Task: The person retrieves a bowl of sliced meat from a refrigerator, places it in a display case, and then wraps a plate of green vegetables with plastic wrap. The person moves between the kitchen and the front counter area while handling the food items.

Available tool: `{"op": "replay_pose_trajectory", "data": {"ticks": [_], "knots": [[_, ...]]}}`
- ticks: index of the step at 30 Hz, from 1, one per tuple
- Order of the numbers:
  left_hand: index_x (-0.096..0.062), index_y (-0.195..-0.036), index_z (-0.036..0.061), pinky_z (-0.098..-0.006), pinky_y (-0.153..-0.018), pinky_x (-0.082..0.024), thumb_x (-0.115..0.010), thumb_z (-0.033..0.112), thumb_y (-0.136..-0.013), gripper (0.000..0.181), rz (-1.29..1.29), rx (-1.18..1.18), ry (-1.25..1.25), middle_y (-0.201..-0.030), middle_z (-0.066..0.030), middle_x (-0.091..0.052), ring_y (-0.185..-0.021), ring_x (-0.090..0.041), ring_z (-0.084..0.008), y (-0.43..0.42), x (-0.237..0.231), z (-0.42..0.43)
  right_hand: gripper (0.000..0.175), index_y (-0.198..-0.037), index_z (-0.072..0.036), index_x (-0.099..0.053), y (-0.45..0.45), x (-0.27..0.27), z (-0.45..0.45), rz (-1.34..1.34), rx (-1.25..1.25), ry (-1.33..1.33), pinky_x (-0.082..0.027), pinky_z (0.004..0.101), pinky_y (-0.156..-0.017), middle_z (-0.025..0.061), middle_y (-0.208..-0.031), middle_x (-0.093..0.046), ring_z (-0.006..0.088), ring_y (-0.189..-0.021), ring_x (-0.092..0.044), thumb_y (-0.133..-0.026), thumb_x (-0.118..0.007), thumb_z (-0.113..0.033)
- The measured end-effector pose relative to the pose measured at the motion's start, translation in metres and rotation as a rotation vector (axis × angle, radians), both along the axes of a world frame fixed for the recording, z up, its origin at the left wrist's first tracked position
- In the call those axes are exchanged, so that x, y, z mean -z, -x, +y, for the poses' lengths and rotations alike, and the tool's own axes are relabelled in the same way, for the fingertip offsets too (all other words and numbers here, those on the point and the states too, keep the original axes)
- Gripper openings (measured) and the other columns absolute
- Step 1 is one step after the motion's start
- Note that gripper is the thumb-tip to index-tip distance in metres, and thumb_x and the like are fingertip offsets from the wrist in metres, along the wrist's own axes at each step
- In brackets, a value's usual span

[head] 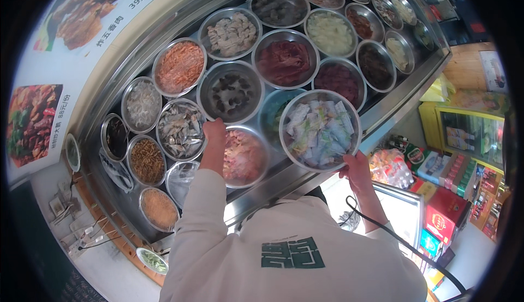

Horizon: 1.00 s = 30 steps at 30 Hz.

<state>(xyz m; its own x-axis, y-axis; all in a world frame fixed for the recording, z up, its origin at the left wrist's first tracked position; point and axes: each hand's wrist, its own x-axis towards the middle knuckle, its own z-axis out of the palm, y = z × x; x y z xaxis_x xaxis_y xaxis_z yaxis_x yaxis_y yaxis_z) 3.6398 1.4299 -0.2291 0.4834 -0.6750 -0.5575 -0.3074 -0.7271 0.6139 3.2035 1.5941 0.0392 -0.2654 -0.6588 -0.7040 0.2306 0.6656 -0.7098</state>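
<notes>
My right hand grips the near rim of a round metal bowl, its thumb at the edge. Cut pieces of silvery fish, with green and yellow bits among them, fill this bowl, which overlaps a greenish bowl behind it. My left hand is curled at the right rim of a metal bowl of small whole fish; whether its fingers grip that rim is hidden. Just beyond this hand is a bowl of dark shellfish in water. A bowl of pink raw meat pieces lies beside my left forearm.
Several more metal bowls, including peeled shrimp-like pieces and dark red meat, crowd the stainless steel display case. A black cable crosses near my right arm. Drink packs and a yellow-framed fridge stand at right.
</notes>
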Motion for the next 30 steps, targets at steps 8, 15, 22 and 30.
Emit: {"op": "replay_pose_trajectory", "data": {"ticks": [8, 15, 22, 30], "knots": [[-0.064, -0.092, -0.0113, -0.0441, -0.042, -0.042, -0.060, 0.010, -0.091, 0.022, 0.465, -0.264, -0.064, -0.071, -0.0218, -0.066, -0.055, -0.067, -0.0315, 0.001, -0.019, 0.000, 0.025, -0.119, 0.004, -0.060, -0.005, 0.006, 0.003, -0.004, -0.003, -0.006, -0.052, 0.0279, -0.046, 0.0168, -0.096, -0.074, 0.0247, -0.065, -0.074, -0.098, -0.051, -0.005], [-0.060, -0.101, -0.0056, -0.0349, -0.039, -0.037, -0.063, 0.012, -0.094, 0.020, 0.645, -0.244, 0.006, -0.085, -0.0156, -0.066, -0.060, -0.071, -0.0252, 0.022, -0.103, 0.002, 0.024, -0.118, 0.005, -0.060, -0.008, 0.004, 0.001, -0.004, 0.005, -0.005, -0.052, 0.0278, -0.046, 0.0173, -0.096, -0.074, 0.0256, -0.065, -0.075, -0.098, -0.050, -0.005], [-0.062, -0.114, -0.0102, -0.0344, -0.043, -0.047, -0.063, 0.013, -0.091, 0.032, 0.655, -0.205, 0.157, -0.095, -0.0191, -0.070, -0.062, -0.072, -0.0274, 0.028, -0.122, 0.009, 0.024, -0.118, 0.006, -0.060, -0.005, 0.013, 0.001, -0.053, 0.005, 0.000, -0.052, 0.0283, -0.046, 0.0176, -0.094, -0.074, 0.0253, -0.064, -0.074, -0.098, -0.050, -0.004], [-0.063, -0.095, -0.0066, -0.0321, -0.044, -0.041, -0.061, 0.006, -0.090, 0.015, 0.638, -0.281, 0.194, -0.081, -0.0116, -0.068, -0.059, -0.067, -0.0195, 0.029, -0.133, 0.036, 0.023, -0.115, 0.007, -0.058, -0.005, 0.012, 0.000, -0.064, 0.002, -0.013, -0.052, 0.0281, -0.046, 0.0180, -0.093, -0.074, 0.0260, -0.065, -0.074, -0.098, -0.049, -0.005]]}}
